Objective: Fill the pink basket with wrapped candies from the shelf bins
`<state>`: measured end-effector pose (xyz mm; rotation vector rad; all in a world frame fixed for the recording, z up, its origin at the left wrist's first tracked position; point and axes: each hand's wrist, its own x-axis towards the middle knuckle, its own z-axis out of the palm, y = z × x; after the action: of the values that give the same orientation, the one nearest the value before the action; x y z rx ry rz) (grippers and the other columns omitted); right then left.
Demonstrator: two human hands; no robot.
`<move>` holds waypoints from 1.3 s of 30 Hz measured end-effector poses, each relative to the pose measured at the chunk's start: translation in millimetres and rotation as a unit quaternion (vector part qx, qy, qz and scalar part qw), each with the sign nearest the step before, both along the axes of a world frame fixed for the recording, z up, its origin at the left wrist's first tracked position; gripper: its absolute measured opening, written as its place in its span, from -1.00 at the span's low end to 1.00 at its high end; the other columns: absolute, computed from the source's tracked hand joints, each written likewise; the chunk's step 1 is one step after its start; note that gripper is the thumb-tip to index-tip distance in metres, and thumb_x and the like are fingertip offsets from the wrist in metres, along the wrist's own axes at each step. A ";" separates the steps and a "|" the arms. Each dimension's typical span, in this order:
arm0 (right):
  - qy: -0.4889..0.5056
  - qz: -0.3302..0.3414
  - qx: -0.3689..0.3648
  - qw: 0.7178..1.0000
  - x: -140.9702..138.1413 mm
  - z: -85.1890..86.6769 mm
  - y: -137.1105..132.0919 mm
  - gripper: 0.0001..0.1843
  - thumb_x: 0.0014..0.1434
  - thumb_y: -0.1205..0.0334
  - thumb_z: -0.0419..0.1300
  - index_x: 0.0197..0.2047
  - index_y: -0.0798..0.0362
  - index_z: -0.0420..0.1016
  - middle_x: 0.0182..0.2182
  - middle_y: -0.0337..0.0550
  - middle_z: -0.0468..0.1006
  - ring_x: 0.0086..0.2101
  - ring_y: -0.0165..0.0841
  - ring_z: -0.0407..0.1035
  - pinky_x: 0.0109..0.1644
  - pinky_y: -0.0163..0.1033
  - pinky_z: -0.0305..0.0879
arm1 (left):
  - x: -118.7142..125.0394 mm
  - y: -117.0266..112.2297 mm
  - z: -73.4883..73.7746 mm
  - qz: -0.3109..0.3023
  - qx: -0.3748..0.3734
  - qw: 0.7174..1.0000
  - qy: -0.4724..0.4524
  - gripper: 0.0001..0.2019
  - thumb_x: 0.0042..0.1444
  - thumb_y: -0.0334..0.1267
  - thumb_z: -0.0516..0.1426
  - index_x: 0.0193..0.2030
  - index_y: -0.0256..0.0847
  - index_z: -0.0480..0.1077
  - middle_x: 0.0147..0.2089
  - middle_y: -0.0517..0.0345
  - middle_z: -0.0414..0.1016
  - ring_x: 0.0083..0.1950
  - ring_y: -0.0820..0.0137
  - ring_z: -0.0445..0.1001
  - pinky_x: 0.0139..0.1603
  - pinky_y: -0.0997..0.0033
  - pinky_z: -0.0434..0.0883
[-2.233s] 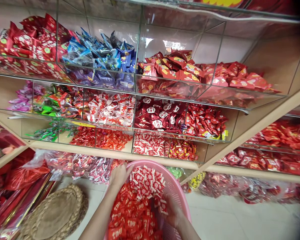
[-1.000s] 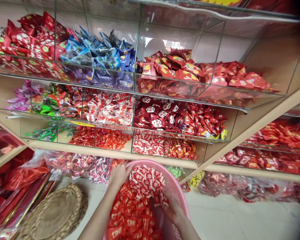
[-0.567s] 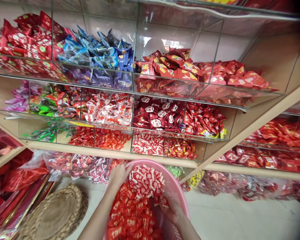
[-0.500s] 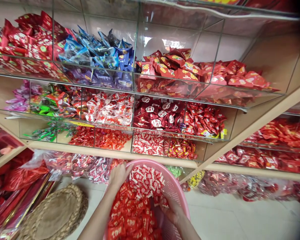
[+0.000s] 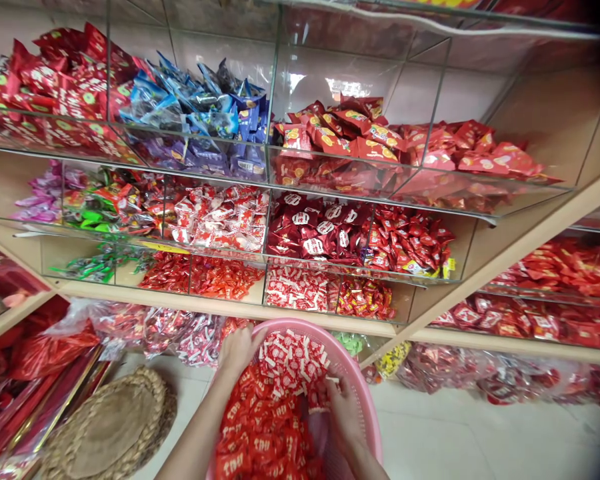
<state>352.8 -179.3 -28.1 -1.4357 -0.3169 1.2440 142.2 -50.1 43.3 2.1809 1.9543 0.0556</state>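
Note:
A pink plastic basket (image 5: 367, 400) stands in front of me. My left hand (image 5: 237, 350) is closed on its far left rim, thumb on the inside. Within the basket, red-and-white wrapped candies (image 5: 290, 360) lie at the far side, and larger red packets with gold lettering (image 5: 265, 427) fill the near left. My right hand (image 5: 343, 403) is inside at the right, its fingers curled around a few of the wrapped candies at the edge of the pile. Its palm side is partly hidden.
Wooden shelves with clear dividers (image 5: 275, 80) hold red, blue and purple packets. A low bin of red-and-white candies (image 5: 297, 290) sits just beyond the basket. Bagged sweets (image 5: 165, 330) line the shelf's foot. A woven stool (image 5: 110, 427) stands at the left on the tiled floor (image 5: 460, 440).
My right hand has moved slightly up and away from me inside the basket, along the candy pile. My left hand and the basket have stayed in place.

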 end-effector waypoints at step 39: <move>-0.164 0.038 0.052 0.984 -5.3 9.8 7.5 -0.61 -0.18 -0.15 0.32 -0.49 0.03 0.50 -0.53 -0.20 0.53 -0.45 -0.31 0.37 -0.38 -0.28 0.26 | 0.8 -0.7 2.5 0.005 -0.012 1.000 -0.007 -0.37 0.23 0.18 -0.23 -0.04 -0.26 0.44 -0.23 -0.18 0.57 -0.17 0.10 0.55 -0.22 0.28 0.37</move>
<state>347.4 -171.8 -18.3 -1.5479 -0.6569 1.0309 143.0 -50.9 45.8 2.1491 1.9494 0.0482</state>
